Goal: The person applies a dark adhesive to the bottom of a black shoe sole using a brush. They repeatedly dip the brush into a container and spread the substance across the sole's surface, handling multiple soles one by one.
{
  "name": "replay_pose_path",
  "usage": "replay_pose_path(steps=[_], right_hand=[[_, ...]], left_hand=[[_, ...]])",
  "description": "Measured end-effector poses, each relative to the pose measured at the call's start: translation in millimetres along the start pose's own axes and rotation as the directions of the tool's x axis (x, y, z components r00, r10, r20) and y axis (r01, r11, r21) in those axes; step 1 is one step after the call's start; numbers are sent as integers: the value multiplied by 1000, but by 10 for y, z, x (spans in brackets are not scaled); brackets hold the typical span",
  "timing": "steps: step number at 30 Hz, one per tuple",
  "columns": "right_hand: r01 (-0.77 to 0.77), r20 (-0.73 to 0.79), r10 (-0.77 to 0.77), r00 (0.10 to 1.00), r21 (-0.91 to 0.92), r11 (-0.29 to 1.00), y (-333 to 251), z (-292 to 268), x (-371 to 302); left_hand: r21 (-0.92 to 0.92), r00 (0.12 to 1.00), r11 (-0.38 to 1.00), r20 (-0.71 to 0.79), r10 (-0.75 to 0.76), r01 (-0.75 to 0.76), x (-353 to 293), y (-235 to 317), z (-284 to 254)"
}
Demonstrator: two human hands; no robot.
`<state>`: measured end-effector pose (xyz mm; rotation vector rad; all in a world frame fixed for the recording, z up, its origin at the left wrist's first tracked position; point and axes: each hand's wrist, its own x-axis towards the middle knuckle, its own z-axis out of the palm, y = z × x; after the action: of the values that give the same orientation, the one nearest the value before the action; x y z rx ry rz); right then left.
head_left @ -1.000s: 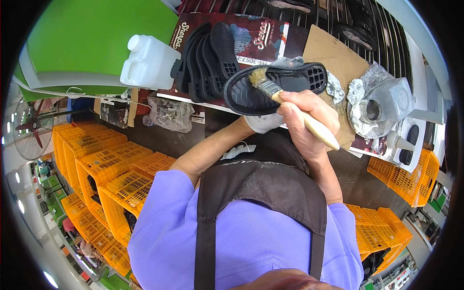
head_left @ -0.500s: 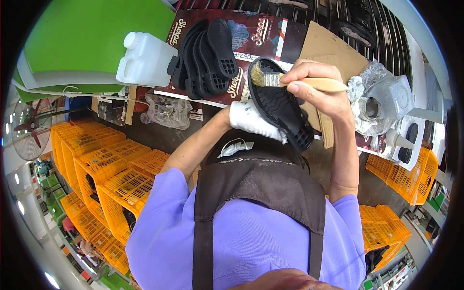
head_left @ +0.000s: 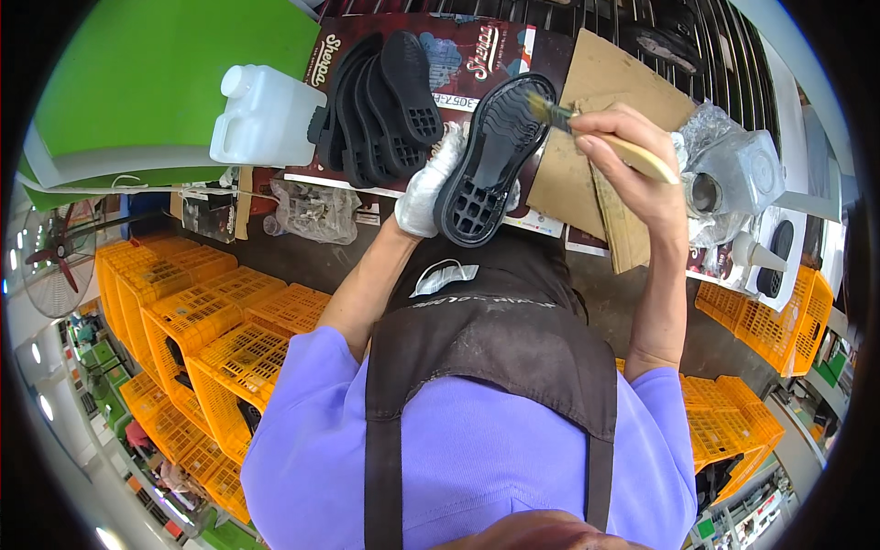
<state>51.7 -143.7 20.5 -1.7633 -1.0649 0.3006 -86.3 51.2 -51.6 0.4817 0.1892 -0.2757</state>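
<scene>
My left hand [head_left: 431,188], in a white glove, grips a black shoe sole [head_left: 488,165] from beneath and its left side. The sole is tilted, its rimmed face toward me, with a grid of square hollows at the heel end nearest me. Bare, my right hand [head_left: 632,151] is closed round the pale wooden handle of a paintbrush [head_left: 559,115]. The bristles meet the sole's upper right edge near the toe. Left of these, several more black soles [head_left: 403,87] lie overlapped on a dark red printed board [head_left: 458,37].
A white plastic jug [head_left: 268,115] stands left on the green surface's edge. Brown cardboard [head_left: 605,92] lies right of the sole. Beyond it are a clear plastic container [head_left: 747,165] and a white nozzle bottle [head_left: 753,251]. Orange crates [head_left: 247,357] stack at lower left, others [head_left: 775,316] at right.
The sole has turned in my left hand; its heel end now points toward lower left instead of lower right. The brush has shifted right, from the sole's toe interior to its right edge.
</scene>
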Motion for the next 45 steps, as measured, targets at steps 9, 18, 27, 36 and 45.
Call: replay_pose_path(steps=[9, 18, 27, 36, 45], right_hand=[[178, 180, -196, 964, 108, 978, -288, 452, -208], [65, -138, -102, 985, -255, 965, 225, 190, -52], [54, 137, -76, 988, 154, 987, -227, 481, -235], [-443, -140, 450, 882, 79, 893, 130, 182, 103], [241, -97, -283, 954, -309, 920, 152, 444, 4]], left_hand=[[-92, 984, 991, -162, 77, -93, 26, -34, -94], [-169, 996, 982, -21, -90, 85, -57, -90, -135], [-26, 980, 997, -187, 71, -78, 24, -92, -4], [349, 991, 935, -87, 99, -63, -75, -164, -116], [-48, 997, 996, -9, 72, -73, -28, -57, -49]])
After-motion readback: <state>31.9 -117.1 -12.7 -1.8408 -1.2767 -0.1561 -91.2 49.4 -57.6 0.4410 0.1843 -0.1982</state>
